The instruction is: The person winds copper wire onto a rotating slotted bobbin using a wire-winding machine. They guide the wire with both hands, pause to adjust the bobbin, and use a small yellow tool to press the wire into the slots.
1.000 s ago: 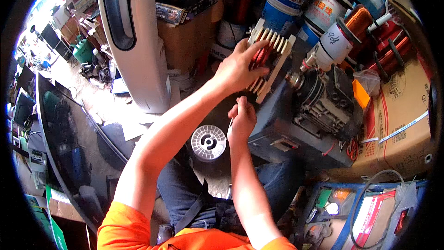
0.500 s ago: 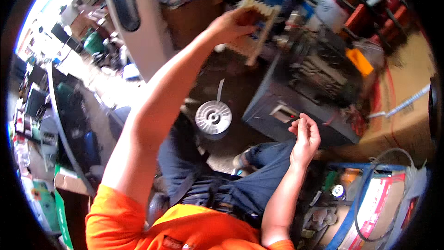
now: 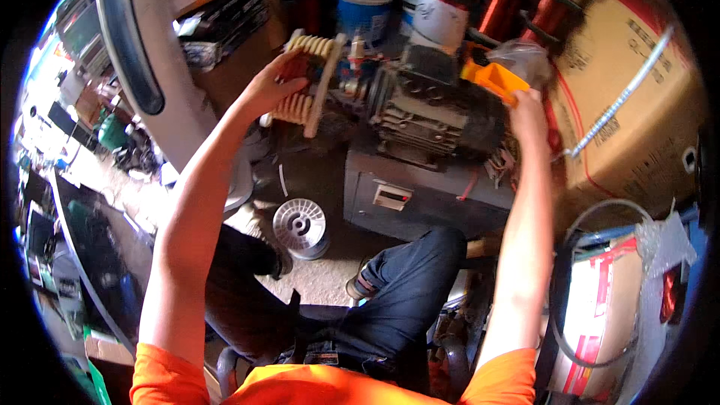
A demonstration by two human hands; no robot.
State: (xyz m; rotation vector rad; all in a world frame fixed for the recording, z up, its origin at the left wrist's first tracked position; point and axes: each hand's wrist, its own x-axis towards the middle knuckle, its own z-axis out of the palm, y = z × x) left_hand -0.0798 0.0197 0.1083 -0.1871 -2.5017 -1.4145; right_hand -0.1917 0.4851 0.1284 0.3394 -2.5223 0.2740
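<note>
My left hand (image 3: 274,88) is closed on a cream ribbed frame (image 3: 306,109) with rows of rounded slots and a flat side bar. The frame is at the left end of a dark, dusty electric motor (image 3: 435,109), near a metal shaft fitting (image 3: 354,88). My right hand (image 3: 527,112) reaches to an orange plastic tray (image 3: 496,79) behind the motor's right end. Its fingertips are blurred against the tray's edge, so their grip is unclear. Below the motor is a grey metal box (image 3: 427,206) with a small switch panel (image 3: 393,196) on its front.
A white wire spool (image 3: 300,226) stands on the floor beyond my legs. Copper wire reels (image 3: 501,15) and blue buckets (image 3: 365,11) crowd the back. A big cardboard carton (image 3: 634,97) flanks the right, and a pale panel (image 3: 161,82) leans at the left.
The view has swung right, bringing the motor into the middle. My right hand has risen from beside the grey box to the orange tray. My left hand remains on the ribbed frame.
</note>
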